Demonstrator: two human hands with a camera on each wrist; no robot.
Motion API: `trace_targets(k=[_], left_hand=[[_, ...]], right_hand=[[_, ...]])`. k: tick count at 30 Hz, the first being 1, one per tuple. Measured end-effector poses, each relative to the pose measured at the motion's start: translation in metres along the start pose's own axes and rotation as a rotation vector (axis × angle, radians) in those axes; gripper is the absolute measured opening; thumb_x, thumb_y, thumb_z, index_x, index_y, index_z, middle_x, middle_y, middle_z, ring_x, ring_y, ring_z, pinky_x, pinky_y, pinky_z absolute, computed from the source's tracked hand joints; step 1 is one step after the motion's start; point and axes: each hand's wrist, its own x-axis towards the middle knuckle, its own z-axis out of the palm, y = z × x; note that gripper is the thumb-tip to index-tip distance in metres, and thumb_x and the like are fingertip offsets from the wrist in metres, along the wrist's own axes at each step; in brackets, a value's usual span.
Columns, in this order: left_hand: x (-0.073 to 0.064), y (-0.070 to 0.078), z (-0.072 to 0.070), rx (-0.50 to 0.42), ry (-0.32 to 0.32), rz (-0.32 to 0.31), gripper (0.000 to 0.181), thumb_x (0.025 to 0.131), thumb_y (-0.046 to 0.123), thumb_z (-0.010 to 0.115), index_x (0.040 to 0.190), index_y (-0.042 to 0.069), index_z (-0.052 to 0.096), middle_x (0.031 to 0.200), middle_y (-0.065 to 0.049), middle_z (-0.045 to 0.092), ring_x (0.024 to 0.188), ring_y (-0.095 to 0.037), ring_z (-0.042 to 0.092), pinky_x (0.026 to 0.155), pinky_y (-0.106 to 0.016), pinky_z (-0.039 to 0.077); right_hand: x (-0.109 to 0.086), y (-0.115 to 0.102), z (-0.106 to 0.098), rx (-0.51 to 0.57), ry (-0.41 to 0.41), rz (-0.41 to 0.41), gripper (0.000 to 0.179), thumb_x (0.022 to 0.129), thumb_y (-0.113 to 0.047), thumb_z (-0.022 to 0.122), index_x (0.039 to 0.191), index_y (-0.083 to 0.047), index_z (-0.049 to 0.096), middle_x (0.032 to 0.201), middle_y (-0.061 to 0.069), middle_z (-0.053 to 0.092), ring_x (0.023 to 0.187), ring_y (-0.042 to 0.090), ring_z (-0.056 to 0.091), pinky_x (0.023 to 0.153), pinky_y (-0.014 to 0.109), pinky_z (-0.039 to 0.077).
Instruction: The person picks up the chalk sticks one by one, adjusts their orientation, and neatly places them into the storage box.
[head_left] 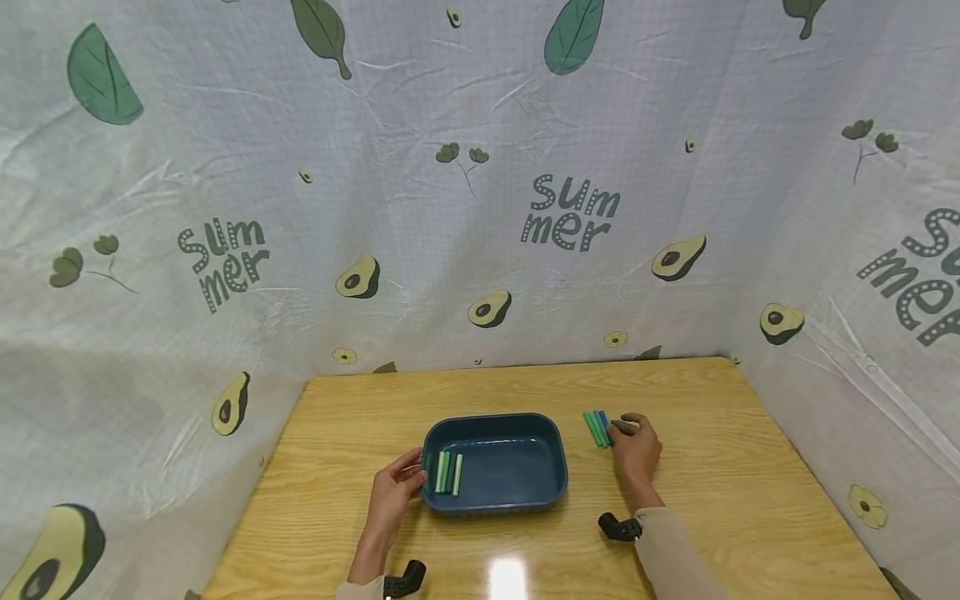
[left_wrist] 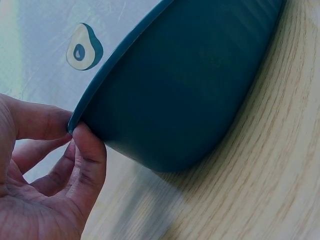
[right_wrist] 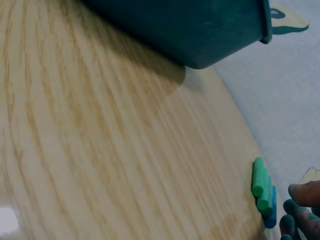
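A dark blue-green rectangular bin stands on the table. Thumb and fingers of my left hand pinch its left rim, which the left wrist view shows closely. Several slim stick-like pieces, light and dark green, lie side by side at the bin's left end. To the right of the bin, two green sticks and a blue stick lie together on the table. Over the blue one's right side is my right hand, fingers bent. A grey-green patch shows between its fingers; whether that is a held stick is unclear.
The wooden table runs back to a pale printed sheet, which also hangs at both sides. Each wrist wears a black camera mount. Glare marks the table's front.
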Motion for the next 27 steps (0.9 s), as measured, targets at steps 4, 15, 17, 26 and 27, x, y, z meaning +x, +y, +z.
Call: trace_targets(k=[4, 15, 17, 26, 27], left_hand=[[0.001, -0.001, 0.000, -0.003, -0.002, -0.005, 0.045, 0.094, -0.001, 0.058, 0.138, 0.001, 0.054, 0.132, -0.024, 0.055, 0.099, -0.014, 0.057, 0.071, -0.025, 0.053], [0.001, -0.001, 0.000, 0.001, 0.007, -0.005, 0.044, 0.093, -0.002, 0.058, 0.137, 0.001, 0.055, 0.130, -0.023, 0.056, 0.099, -0.015, 0.058, 0.071, -0.024, 0.054], [0.001, -0.001, 0.000, -0.002, 0.008, -0.001, 0.044, 0.093, -0.003, 0.058, 0.137, 0.000, 0.055, 0.129, -0.023, 0.056, 0.099, -0.016, 0.058, 0.071, -0.024, 0.054], [0.003, -0.003, -0.001, -0.018, -0.003, 0.015, 0.044, 0.092, -0.004, 0.057, 0.136, -0.002, 0.055, 0.128, -0.024, 0.057, 0.100, -0.018, 0.060, 0.070, -0.024, 0.053], [0.003, -0.003, -0.001, -0.020, -0.004, 0.015, 0.044, 0.092, -0.004, 0.057, 0.136, -0.001, 0.055, 0.128, -0.024, 0.057, 0.100, -0.018, 0.060, 0.070, -0.024, 0.053]], right_hand=[[0.000, 0.002, 0.003, -0.035, 0.025, 0.005, 0.038, 0.089, -0.013, 0.070, 0.123, 0.000, 0.061, 0.109, 0.023, 0.072, 0.098, 0.039, 0.068, 0.086, 0.051, 0.051], [-0.002, 0.006, 0.010, -0.092, 0.037, -0.014, 0.034, 0.087, -0.011, 0.072, 0.118, 0.000, 0.061, 0.107, 0.023, 0.072, 0.099, 0.042, 0.066, 0.086, 0.053, 0.049], [-0.003, 0.005, 0.012, -0.093, 0.038, -0.022, 0.034, 0.087, -0.011, 0.072, 0.117, 0.000, 0.062, 0.107, 0.024, 0.072, 0.098, 0.042, 0.066, 0.086, 0.052, 0.049], [-0.005, 0.000, 0.017, -0.093, 0.081, -0.053, 0.032, 0.086, -0.008, 0.070, 0.115, 0.003, 0.063, 0.105, 0.026, 0.071, 0.094, 0.044, 0.067, 0.084, 0.056, 0.048], [-0.005, -0.001, 0.018, -0.096, 0.088, -0.047, 0.031, 0.086, -0.008, 0.070, 0.114, 0.002, 0.064, 0.105, 0.025, 0.072, 0.094, 0.043, 0.067, 0.084, 0.055, 0.048]])
